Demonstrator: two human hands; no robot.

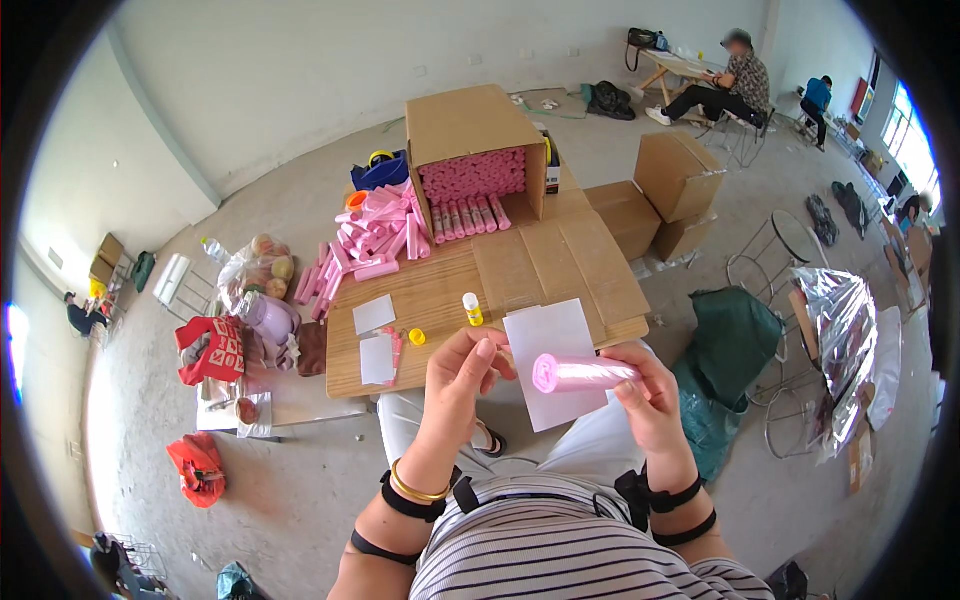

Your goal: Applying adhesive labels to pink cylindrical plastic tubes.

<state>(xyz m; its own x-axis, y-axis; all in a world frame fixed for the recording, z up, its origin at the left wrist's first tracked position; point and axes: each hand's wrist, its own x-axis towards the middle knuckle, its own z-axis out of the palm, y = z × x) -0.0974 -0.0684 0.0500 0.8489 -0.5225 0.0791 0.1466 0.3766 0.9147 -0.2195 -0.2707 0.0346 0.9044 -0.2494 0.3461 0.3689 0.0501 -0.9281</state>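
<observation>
Glossy pink, a roll (585, 374) is gripped by the right hand (652, 395) over a white sheet (548, 335); whether anything is pinched by the curled left hand (462, 372) cannot be told. Roll handling seems underway; steady support and left-hand guidance appear called for next.

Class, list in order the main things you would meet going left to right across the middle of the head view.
Red printed bag, yellow cap, glue bottle, pink roll in the right hand, dark green sack, silver sheet.
</observation>
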